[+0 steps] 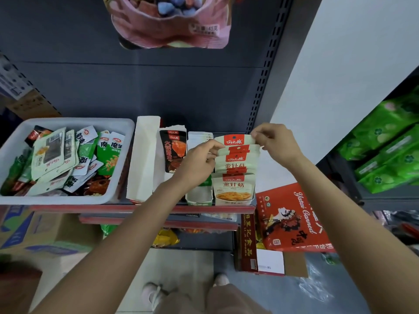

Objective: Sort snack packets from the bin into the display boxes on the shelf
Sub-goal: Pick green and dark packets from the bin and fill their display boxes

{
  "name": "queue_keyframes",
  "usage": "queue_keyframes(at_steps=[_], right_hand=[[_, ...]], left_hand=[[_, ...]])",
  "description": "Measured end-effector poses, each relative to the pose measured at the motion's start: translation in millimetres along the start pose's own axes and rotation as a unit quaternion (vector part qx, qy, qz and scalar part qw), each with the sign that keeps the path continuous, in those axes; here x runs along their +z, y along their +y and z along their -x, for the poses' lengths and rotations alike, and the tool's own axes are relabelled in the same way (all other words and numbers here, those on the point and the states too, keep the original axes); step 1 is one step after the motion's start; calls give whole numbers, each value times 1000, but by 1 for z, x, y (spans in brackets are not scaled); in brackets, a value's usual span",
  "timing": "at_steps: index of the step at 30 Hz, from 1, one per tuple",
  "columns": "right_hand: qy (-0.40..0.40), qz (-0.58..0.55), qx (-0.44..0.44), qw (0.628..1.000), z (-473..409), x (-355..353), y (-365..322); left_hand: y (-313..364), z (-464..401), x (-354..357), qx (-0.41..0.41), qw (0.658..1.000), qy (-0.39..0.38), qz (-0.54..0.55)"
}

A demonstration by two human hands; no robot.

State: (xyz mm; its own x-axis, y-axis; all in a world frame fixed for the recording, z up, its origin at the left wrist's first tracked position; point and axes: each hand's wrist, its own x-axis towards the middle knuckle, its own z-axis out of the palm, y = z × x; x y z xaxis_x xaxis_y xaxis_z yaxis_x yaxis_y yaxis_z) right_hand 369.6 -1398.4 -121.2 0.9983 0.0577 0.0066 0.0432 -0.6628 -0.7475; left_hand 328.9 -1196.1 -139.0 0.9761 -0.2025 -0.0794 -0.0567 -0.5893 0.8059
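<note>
Packet (238, 141) upright at row's back | left hand (199, 162), right hand (275, 143) pinch its top corners | bin (68, 122) far left

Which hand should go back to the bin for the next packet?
Left, probably. The left hand is nearer the bin, which sits to its left; the right hand pinches the rear packet on the far side.

Lighting: even, moderately bright, soft shadows only. White wall (335, 64) at upper right brightest; shelf back panel (136, 87) dark, dull. Distortion: strong wide-angle bending at the edges. Focus: pink bag (172, 21) at top centre blurred, lower left corner smeared; centre packets fairly sharp.
</note>
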Motion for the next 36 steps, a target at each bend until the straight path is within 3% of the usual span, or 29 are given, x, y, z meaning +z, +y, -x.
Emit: queue_keyframes(at_steps=[6,10,13,16,22,28,33,36], right_hand=[[-57,104,47,992,-7,-7,7],[-32,150,-20,988,-3,-7,-6],[7,137,-86,987,1,6,-25],[-13,108,-130,985,3,32,-45],[-61,27,-152,986,3,108,-103],[-143,35,-170,974,-3,220,-181],[-204,101,-175,958,-12,312,-231],[-245,143,-175,943,-20,353,-249]], left_hand=[[0,0,4,6,1000,26,-5],[2,-4,1,2,998,57,-10],[3,-5,-10,-3,993,115,-9],[-4,3,-29,-5,984,177,-23],[-52,36,-90,16,935,294,-200],[-150,77,-181,-132,904,370,-170],[-255,92,-257,-174,922,305,-165],[-303,91,-285,-191,955,177,-139]])
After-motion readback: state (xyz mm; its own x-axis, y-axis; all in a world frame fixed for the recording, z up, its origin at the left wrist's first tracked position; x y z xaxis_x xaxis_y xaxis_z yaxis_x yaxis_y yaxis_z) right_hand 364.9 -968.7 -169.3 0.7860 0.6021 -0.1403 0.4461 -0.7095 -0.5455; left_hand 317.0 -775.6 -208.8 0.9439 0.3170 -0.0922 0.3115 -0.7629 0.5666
